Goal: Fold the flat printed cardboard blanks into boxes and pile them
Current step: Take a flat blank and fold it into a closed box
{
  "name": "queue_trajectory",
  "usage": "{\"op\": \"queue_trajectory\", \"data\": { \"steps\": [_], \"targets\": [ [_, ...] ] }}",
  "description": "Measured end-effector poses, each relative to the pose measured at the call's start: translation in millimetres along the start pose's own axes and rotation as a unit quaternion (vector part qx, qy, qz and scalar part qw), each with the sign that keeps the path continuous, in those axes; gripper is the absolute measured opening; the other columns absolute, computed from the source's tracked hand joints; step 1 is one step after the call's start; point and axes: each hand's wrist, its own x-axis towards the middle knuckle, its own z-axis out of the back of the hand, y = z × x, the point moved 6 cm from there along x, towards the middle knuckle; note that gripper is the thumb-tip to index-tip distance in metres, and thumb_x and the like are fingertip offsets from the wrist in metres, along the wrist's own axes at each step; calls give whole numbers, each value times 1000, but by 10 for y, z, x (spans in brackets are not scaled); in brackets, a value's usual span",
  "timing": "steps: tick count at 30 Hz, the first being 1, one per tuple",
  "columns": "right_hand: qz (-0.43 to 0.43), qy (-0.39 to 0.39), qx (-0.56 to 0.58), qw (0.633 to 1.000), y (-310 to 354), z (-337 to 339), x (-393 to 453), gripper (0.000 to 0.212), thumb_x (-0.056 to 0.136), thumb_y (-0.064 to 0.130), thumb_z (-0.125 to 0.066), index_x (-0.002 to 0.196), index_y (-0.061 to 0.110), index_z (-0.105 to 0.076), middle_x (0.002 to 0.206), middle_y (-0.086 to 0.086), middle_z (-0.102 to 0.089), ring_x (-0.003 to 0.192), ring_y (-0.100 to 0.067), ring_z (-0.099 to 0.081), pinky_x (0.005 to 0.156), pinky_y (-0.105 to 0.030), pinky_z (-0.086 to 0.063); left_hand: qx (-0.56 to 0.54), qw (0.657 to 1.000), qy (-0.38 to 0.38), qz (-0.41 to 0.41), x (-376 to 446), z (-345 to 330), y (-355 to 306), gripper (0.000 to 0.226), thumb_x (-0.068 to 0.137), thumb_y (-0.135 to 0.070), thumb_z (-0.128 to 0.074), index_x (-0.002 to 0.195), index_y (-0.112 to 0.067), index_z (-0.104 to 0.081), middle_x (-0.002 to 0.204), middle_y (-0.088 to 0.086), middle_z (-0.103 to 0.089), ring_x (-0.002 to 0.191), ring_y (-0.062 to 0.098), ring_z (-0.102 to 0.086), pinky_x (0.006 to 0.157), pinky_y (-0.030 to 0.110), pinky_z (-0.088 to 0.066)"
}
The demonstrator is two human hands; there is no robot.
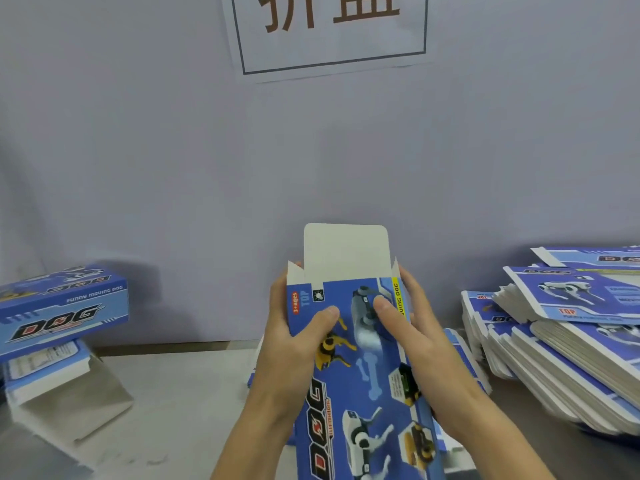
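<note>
A blue printed cardboard box (367, 372) with dog pictures stands upright in front of me, opened into a sleeve. Its white top flap (345, 252) sticks straight up, with small side flaps beside it. My left hand (291, 344) grips the box's left edge, thumb on the printed face. My right hand (419, 341) grips the right edge, thumb pressed on the picture near the top. A pile of folded boxes (62, 306) stands at the left. Flat printed blanks (561, 341) lie stacked at the right.
A pale wall with a paper sign (329, 32) rises close behind the grey table (180, 403). More flat blanks lie on the table under the box I hold. White box flaps hang open under the left pile.
</note>
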Motion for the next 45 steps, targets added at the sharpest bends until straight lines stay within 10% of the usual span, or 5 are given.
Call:
{"op": "queue_trajectory", "data": {
  "steps": [3, 9, 17, 27, 45],
  "targets": [
    [25, 6, -23, 999, 50, -9, -12, 70, 81, 60, -54, 137, 71, -15, 109, 54, -53, 100, 24, -57, 70, -5, -50, 27, 999, -3, -31, -11, -50, -64, 47, 75, -39, -71, 118, -39, -52, 99, -3, -76, 78, 27, -76, 55, 30, -59],
    [18, 31, -12, 999, 58, -24, -20, 46, 86, 55, -58, 130, 57, -47, 126, 11, -67, 118, -21, -64, 95, -43, -54, 60, 998, -16, -32, -1, 3, -36, 42, 70, -51, -73, 107, -39, -57, 92, 0, -77, 76, 26, -76, 57, 31, -60],
    [-58, -38, 31, 997, -12, 16, 79, 46, 95, 60, -38, 100, 29, -72, 108, -5, -73, 104, -15, -69, 103, -51, -46, 55, 998, -27, 7, -37, 13, -80, 49, 83, -63, -51, 89, -15, -56, 88, 20, -72, 81, 41, -71, 72, 49, -58],
    [-72, -99, 61, 991, -135, 114, 48, 20, 97, 17, -48, 110, 33, -48, 54, 9, -65, 50, -4, -67, 39, -17, -46, 25, 997, -16, 75, -27, 12, 14, 32, 98, -19, -41, 123, -40, -43, 77, 6, -75, 66, 24, -74, 49, 27, -54],
    [-43, -157, 95, 982, -97, 87, -56, 37, 97, 33, -42, 77, 18, -70, 93, -16, -73, 88, -39, -70, 87, -57, -53, -36, 993, -102, 50, 6, 171, 58, 33, 95, -32, -44, 79, -8, -60, 96, 15, -74, 72, 30, -71, 64, 39, -51]
  ]
}}
